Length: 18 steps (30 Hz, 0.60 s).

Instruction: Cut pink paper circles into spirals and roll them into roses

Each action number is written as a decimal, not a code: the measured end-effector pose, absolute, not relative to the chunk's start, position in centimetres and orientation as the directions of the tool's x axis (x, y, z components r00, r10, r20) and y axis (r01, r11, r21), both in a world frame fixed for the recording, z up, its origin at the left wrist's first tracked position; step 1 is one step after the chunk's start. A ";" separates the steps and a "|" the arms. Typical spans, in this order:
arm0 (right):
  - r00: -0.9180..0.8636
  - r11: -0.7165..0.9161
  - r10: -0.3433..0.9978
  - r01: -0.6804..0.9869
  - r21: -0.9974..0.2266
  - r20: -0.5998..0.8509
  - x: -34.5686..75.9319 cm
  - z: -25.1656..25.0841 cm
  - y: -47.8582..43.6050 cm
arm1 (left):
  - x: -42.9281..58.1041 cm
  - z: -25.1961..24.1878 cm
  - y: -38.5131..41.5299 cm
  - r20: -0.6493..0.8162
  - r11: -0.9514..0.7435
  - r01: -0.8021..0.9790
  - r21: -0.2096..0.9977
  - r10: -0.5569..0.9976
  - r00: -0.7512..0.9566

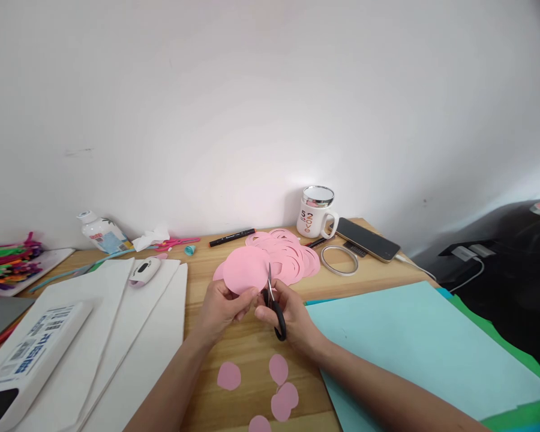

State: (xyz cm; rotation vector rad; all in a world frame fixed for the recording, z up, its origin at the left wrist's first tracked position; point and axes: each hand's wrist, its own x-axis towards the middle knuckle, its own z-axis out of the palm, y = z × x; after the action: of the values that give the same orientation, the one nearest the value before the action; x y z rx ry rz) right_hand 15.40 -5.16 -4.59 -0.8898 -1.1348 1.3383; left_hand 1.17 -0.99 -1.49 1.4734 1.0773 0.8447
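My left hand (228,307) pinches the lower edge of a round pink paper piece (246,269), raised above the wooden table. In my right hand (292,315) is a pair of scissors (279,321) with black handles, its metal blades pointing up along the paper's right edge. Whether the blades touch the paper I cannot tell. Behind the hands lies a heap of pink paper cutouts (292,255) with curved edges. Several small pink petal-shaped pieces (229,376) are scattered on the table nearer to me.
White sheets (153,336) with a white box (36,354) lie at left. Light blue paper (423,348) covers the right side. Along the wall stand a mug (315,216), a phone (364,238), a marker (232,237), a tape ring (339,260) and a tipped bottle (103,233).
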 end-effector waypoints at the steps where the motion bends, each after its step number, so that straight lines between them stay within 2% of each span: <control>1: -0.103 0.078 0.989 -0.262 -0.962 0.108 15.4 -4.6 -5.2 | 1.1 -1.5 -1.0 -0.043 -0.021 0.183 0.983 0.940 0.339; 7: -0.109 0.080 0.988 -0.243 -0.967 0.109 15.4 -4.7 -5.1 | 1.1 -1.6 -0.9 -0.035 -0.026 0.173 0.985 0.939 0.341; 18: -0.104 0.014 0.993 -0.327 -0.945 0.050 15.4 -5.5 -5.1 | 0.9 -2.0 -0.6 -0.006 -0.035 0.125 0.992 0.950 0.311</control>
State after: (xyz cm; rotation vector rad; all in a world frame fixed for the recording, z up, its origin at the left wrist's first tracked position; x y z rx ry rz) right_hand 15.36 -5.08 -5.50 -0.8828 -1.0521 1.4038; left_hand 0.89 -0.59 -2.01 1.4461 1.0540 0.9180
